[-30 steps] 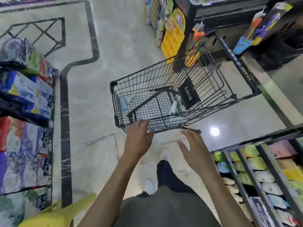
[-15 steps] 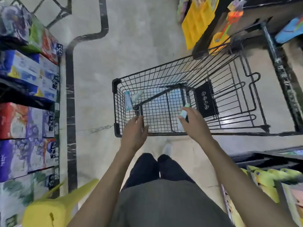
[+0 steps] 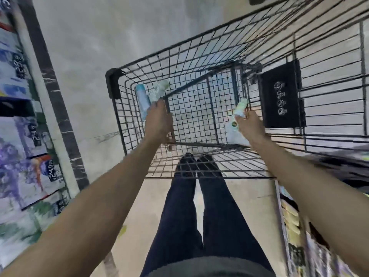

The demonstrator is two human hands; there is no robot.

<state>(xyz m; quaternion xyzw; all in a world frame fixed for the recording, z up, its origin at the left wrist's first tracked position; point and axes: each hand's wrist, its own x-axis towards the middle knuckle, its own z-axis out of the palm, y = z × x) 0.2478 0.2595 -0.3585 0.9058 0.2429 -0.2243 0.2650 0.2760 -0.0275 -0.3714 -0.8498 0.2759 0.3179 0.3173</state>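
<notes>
Here, the right hand (image 3: 249, 125) pinches a pale green tube (image 3: 240, 108) inside the cart (image 3: 114, 82) (beside its black plaque (image 3: 279, 94)); the left hand (image 3: 158, 121) sits just beside a blue bottle (image 3: 142, 100), its grip too blurred to tell.

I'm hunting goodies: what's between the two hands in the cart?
Head view: between left hand and right hand gripping a tube, only the cart: wire mesh and a dark bar.
</notes>
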